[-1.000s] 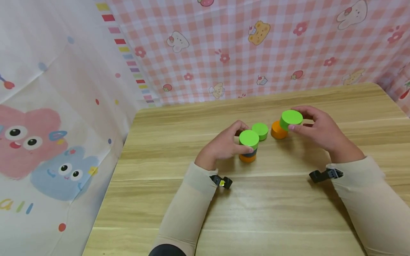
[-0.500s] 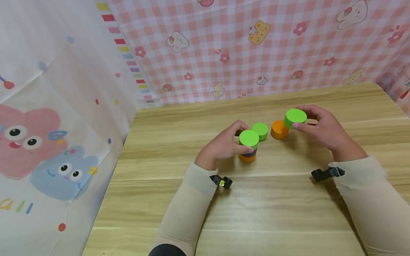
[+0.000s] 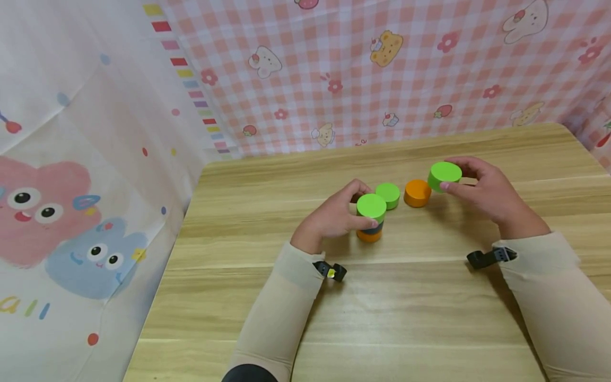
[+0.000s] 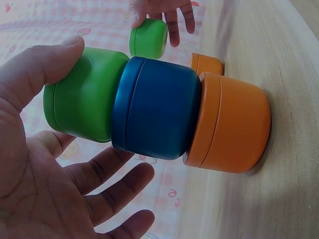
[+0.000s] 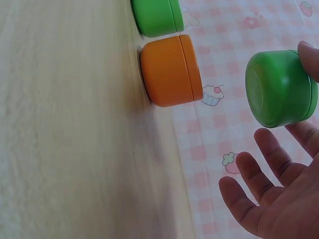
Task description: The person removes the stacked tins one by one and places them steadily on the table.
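A stack of three small lidded round tins stands on the table: an orange tin [image 4: 234,127] at the bottom, a dark blue tin [image 4: 157,107] in the middle and a green tin [image 4: 84,94] on top. My left hand [image 3: 336,214] pinches the top green tin between thumb and finger. Raised off the table, another green tin [image 5: 279,89] is pinched by my right hand [image 3: 487,191], its other fingers spread below. Under and left of it, a second orange tin [image 3: 417,193] stands on the table. A third green tin [image 3: 389,195] stands just behind the stack.
The wooden table [image 3: 382,318] reaches back to a pink checked cloth [image 3: 305,79] with cartoon prints. A white printed cloth [image 3: 119,159] hangs at the left. Black camera straps [image 3: 491,258] sit on both wrists.
My right hand has moved a little to the right with its green tin, away from over the lone orange tin. The left hand and the stack have stayed put.
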`<state>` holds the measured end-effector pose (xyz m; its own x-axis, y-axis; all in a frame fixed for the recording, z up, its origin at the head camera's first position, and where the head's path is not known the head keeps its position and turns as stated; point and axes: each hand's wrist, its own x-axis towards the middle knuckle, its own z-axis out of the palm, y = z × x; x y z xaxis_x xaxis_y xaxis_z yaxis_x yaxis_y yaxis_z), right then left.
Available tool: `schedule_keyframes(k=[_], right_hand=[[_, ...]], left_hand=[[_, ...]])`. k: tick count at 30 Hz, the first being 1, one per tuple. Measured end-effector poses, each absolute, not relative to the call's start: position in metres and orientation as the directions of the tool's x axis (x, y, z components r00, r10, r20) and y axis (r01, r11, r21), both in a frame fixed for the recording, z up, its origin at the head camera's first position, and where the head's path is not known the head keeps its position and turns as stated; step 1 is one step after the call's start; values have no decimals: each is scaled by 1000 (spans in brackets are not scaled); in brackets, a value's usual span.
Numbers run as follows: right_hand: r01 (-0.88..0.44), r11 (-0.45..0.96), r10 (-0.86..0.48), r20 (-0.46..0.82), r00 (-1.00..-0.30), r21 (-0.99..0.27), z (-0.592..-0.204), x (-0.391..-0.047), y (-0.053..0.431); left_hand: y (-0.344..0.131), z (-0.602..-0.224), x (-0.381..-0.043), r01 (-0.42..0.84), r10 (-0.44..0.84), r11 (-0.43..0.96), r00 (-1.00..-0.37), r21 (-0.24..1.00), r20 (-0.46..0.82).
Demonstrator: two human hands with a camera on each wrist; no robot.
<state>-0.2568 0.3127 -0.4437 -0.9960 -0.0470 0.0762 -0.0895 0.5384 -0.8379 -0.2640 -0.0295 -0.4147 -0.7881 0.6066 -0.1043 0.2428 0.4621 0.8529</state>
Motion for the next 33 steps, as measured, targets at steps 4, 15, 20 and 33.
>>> schedule_keyframes(k=[4,15,20,33], right_hand=[[-88,534,-41,78,-996,-841,-446,-259,316],[-30,543,-27,18,-999,-839,-450,-261,320],[-22,545,-21,13,-1000,-838,-452,-262,323],[16,564,-9,-26,-1000,-826,-458,-265,326]], left_hand=[[-29,-415,-265,242,601,464,-793,852,-102],[-28,-415,-264,229,590,473,-799,851,-113],[-28,-416,-264,223,585,473,-803,852,-115],[-30,-415,-263,222,589,459,-801,860,-108]])
